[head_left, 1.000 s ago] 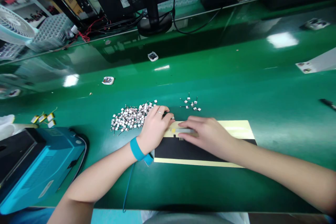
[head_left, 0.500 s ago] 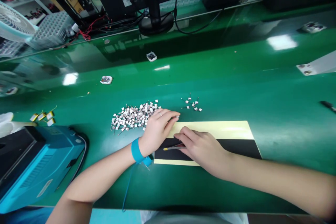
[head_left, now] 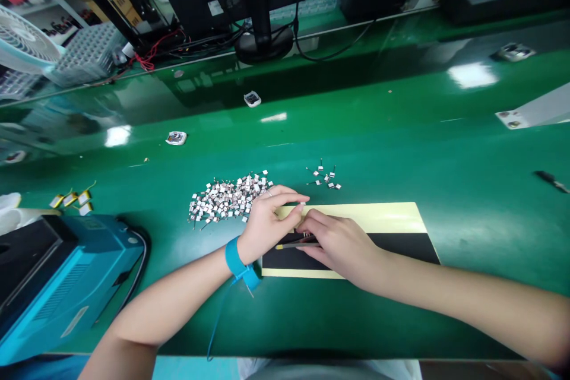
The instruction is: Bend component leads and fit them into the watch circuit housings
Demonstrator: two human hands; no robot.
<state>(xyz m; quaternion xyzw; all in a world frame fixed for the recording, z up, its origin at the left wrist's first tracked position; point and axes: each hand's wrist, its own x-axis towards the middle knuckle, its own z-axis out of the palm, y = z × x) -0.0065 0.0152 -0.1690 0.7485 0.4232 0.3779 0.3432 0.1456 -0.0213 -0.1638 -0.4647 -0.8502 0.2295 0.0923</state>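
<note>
**Q:** What is shown in the head view?

**A:** A green workbench mat (head_left: 445, 320) is viewed from above, with two hands of one person near its near edge.

**Q:** How are the hands disposed?

**A:** The left hand (head_left: 267, 225), encircled by a blue wrist strap (head_left: 234, 256), is held with thumb and fingers drawn close. A small pale piece (head_left: 303, 204) appears to be pinched there, though this cannot be confirmed. The right hand (head_left: 338, 246) is closed on dark tweezers (head_left: 296, 244), their tip directed left over the black band (head_left: 401, 244) of a cream sheet (head_left: 356, 214).

**Q:** What is done, and what is left?

**A:** A large heap of small silver-and-white wired components (head_left: 222, 199) lies left of the sheet. A sparse group of similar pieces (head_left: 325, 177) is set apart, just beyond the sheet. Most pieces are judged to be left in the heap.
</note>
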